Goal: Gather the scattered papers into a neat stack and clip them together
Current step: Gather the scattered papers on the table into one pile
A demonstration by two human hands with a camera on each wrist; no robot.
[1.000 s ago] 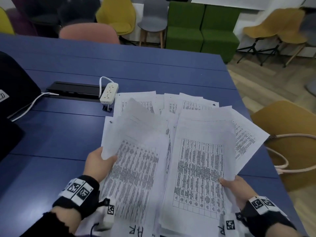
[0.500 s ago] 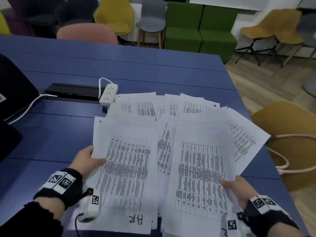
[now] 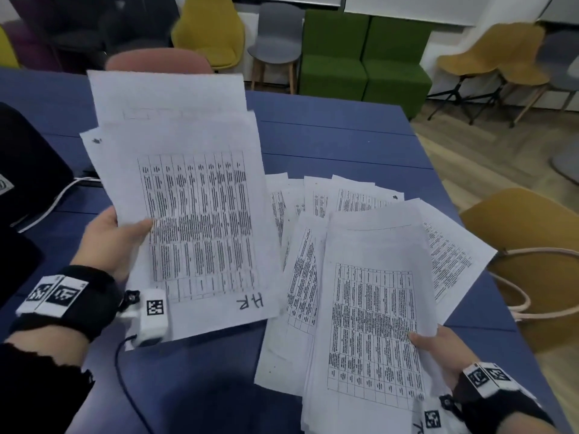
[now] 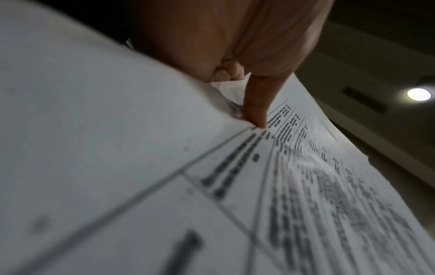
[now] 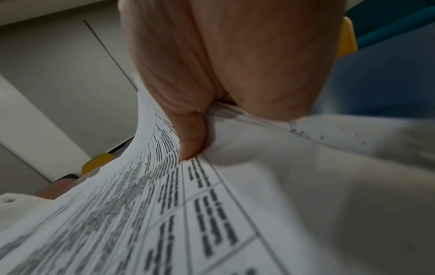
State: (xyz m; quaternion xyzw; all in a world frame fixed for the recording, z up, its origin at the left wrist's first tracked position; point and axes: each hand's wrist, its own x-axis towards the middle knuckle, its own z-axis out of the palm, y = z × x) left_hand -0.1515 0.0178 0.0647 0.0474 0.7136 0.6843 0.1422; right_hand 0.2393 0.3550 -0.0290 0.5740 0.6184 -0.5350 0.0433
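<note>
My left hand (image 3: 117, 234) holds a small bunch of printed sheets (image 3: 194, 195) raised off the blue table (image 3: 329, 142), thumb on top; the front sheet has a table and "HR" written on it. In the left wrist view the thumb (image 4: 256, 109) pinches those sheets (image 4: 141, 186). My right hand (image 3: 438, 352) grips the near right edge of a fanned pile of printed papers (image 3: 369, 308) that lies spread on the table. The right wrist view shows the thumb (image 5: 190, 137) pressed on that pile (image 5: 164, 214). No clip is in sight.
A black bag (image 3: 28, 170) and a white cable (image 3: 59, 195) lie at the table's left. A yellow chair (image 3: 532, 239) with a pale strap stands close at the right edge. More chairs and a green sofa (image 3: 363, 57) stand beyond the far edge.
My left hand has lifted its bunch of sheets up off the table and away from the rest. The right hand keeps its grip on the fanned pile, which stays spread out.
</note>
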